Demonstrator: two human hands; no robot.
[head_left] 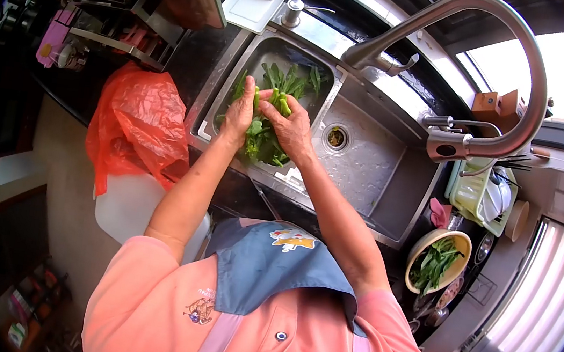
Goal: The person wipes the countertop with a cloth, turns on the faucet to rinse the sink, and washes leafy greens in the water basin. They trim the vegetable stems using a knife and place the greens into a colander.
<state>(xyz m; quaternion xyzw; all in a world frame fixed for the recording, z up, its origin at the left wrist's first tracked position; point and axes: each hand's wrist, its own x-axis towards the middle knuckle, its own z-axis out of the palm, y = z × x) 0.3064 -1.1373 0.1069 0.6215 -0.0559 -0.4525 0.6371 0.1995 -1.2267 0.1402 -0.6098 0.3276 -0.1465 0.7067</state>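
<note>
Leafy greens (264,139) lie in a water-filled metal basin (241,65) set in the left part of the sink. Over the basin, my left hand (239,113) is beside the green stems, its fingers pointing up and close together; whether it grips a stem is not clear. My right hand (291,126) is curled round a small bunch of green stems (279,99), with the thumb across them. The two hands are close to each other. More leaves show above and below my hands in the basin.
A bare sink bowl with a drain (337,137) is right of the basin, under a tall curved faucet (535,73). A bowl of greens (434,264) stands at the right, near a dish rack (482,199). An orange plastic bag (139,123) lies at the left.
</note>
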